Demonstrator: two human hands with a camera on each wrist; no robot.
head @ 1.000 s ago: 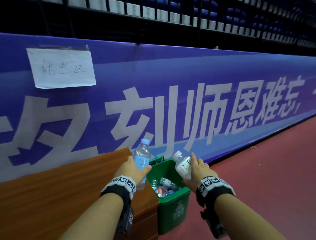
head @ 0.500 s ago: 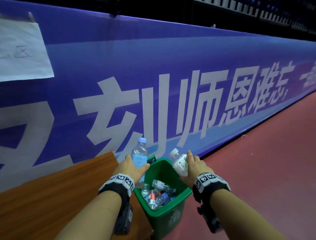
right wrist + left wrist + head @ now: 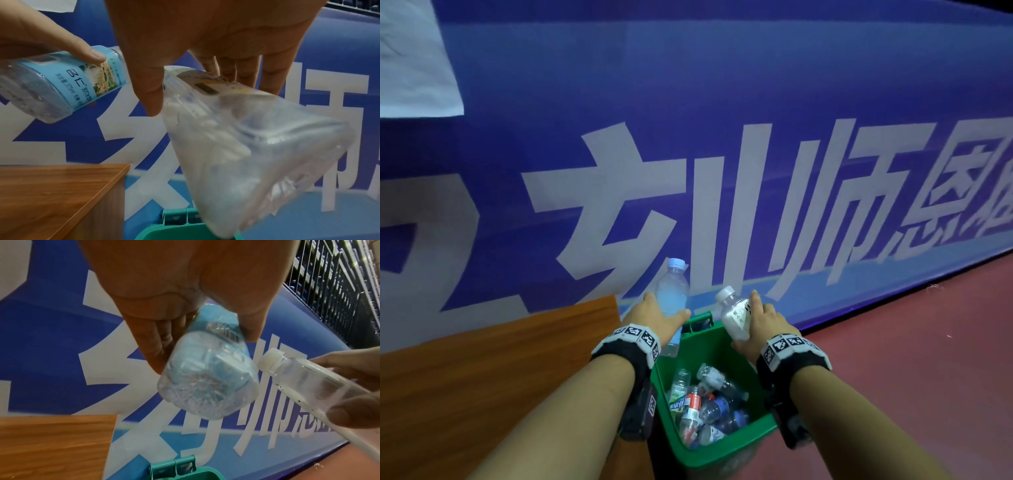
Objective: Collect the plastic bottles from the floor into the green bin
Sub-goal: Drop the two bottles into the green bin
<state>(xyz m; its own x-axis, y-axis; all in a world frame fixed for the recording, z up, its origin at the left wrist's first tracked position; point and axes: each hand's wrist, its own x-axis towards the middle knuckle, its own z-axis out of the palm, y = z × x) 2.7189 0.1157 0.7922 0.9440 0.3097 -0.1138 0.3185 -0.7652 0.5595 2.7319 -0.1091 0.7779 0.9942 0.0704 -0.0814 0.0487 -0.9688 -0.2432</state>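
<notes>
Gripping bottles: left hand blue-labelled; right hand white-capped, base blurred.

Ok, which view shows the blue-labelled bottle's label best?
The right wrist view: the blue-labelled bottle lies side-on, print legible. The head view shows it blurred in the left hand; the left wrist view shows mostly its base.

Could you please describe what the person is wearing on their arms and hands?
Both forearms are bare, with no sleeves or gloves. Each wrist carries a black band topped with white tiles of black square markers, left hand and right hand alike. A black camera unit hangs beneath each band.
</notes>
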